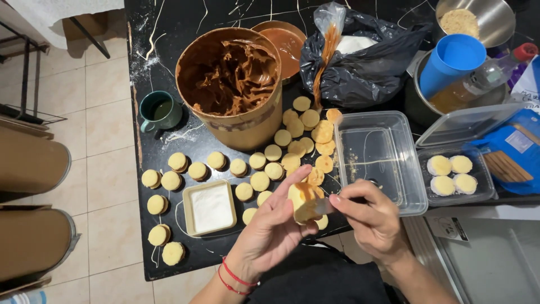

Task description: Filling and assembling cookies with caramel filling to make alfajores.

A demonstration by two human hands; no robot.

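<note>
My left hand (273, 225) holds a round pale sandwich cookie (304, 201) with brown caramel on its edge. My right hand (371, 217) grips a small knife (325, 207) whose blade touches the cookie's side. Just beyond the hands lie several plain and filled cookies (264, 169) on the black marbled counter (163, 34). A large tub of brown caramel spread (230, 84) stands behind them. A small square dish of white powder (210, 207) sits left of my left hand.
An empty clear plastic box (379, 160) is to the right, beside another box with coated cookies (453, 174). A green mug (160, 111), black bag (360, 62), blue cup (453, 59), bottle (484, 79) and metal bowl (478, 19) stand farther back. Tiled floor lies left.
</note>
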